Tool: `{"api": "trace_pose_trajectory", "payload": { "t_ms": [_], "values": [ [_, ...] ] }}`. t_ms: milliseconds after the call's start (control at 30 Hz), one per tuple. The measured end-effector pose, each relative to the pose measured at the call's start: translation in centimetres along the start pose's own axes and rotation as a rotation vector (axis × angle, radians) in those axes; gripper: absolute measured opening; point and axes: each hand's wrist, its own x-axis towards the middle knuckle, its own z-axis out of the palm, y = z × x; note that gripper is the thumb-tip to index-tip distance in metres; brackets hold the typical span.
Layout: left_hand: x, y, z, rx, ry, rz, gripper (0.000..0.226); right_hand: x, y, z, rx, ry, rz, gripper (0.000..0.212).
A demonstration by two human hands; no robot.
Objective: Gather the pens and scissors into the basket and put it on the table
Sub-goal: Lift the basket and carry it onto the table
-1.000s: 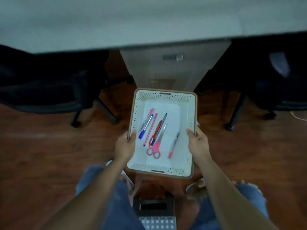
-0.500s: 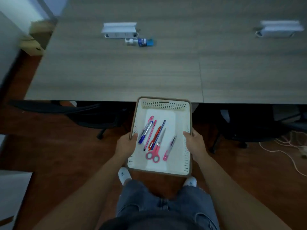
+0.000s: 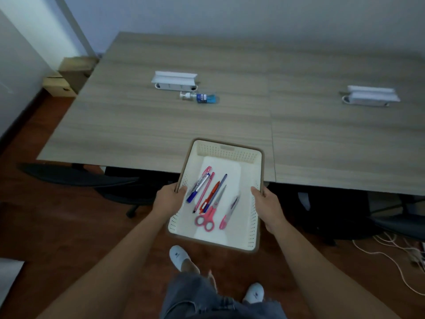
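Note:
I hold a cream perforated basket (image 3: 226, 151) with a brown rim in the air; its far end overlaps the near edge of the wooden table (image 3: 161, 125). My left hand (image 3: 169, 199) grips its left rim and my right hand (image 3: 268, 203) grips its right rim. Inside lie pink-handled scissors (image 3: 208, 218), a blue-capped pen (image 3: 197, 188), a pink pen (image 3: 203, 193), a red pen (image 3: 210, 196), a dark blue pen (image 3: 218, 187) and a separate pink pen (image 3: 228, 212) to the right.
On the table stand two white power strips (image 3: 173, 80) (image 3: 371, 96) and a small blue bottle (image 3: 200, 97) lying on its side. Dark office chairs (image 3: 92, 178) sit under the table edge. White cables (image 3: 391, 256) trail on the floor at right; cardboard boxes (image 3: 69, 74) stand at far left.
I have risen from a crouch to standing, lifting the basket from floor level up to the table's near edge. The tabletop has come fully into view.

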Motion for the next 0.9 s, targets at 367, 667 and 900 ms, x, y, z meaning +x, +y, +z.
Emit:
{"api": "trace_pose_trajectory", "payload": {
  "t_ms": [367, 667, 900],
  "values": [
    [11.0, 4.6, -3.7, -0.018, -0.012, 0.098, 0.040, 5.1, -5.4, 3.7, -0.052, 0.196, 0.071, 0.037],
    [20.6, 8.7, -5.1, -0.002, -0.117, 0.103, 0.038, 12.0, -9.2, 4.8, -0.211, 0.173, 0.125, 0.024],
    [26.9, 12.8, -3.2, 0.070, -0.204, 0.199, 0.028, 19.7, -11.1, 3.3, -0.256, 0.179, 0.119, 0.029]
  ]
}}
